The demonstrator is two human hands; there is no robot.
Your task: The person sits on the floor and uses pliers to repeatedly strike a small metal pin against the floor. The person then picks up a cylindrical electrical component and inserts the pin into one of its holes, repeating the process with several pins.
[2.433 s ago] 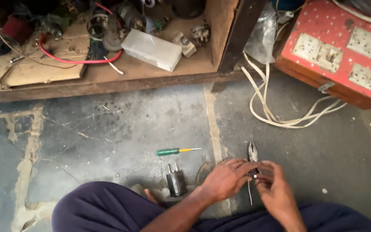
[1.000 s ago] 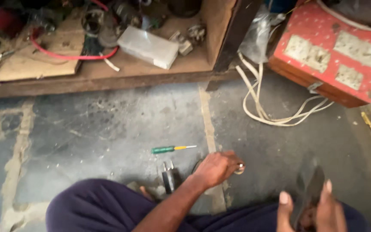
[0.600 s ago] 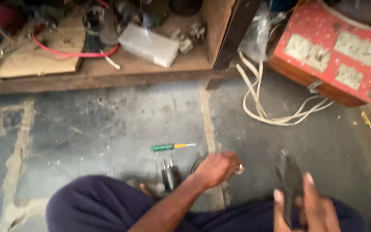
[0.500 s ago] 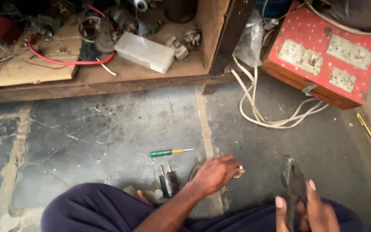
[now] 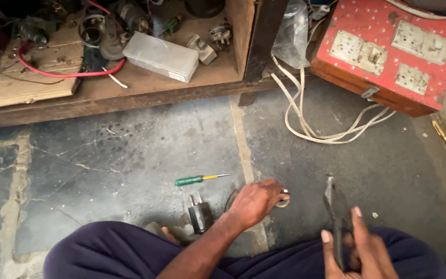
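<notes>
Steel pliers (image 5: 335, 217) gripped upright in right hand (image 5: 360, 250), axis toward twelve; left hand (image 5: 256, 199) at nine pinches a small ring (image 5: 283, 199).

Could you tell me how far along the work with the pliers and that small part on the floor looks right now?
Done: nothing looks finished. In hand: the right hand holds dark pliers upright, and the left hand rests on the floor over a small ring-like part. Untouched: the green screwdriver and the black plug beside the knee.

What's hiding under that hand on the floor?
A small pale ring peeks out beside the left hand on the floor. Anything more under the palm is covered.
</notes>
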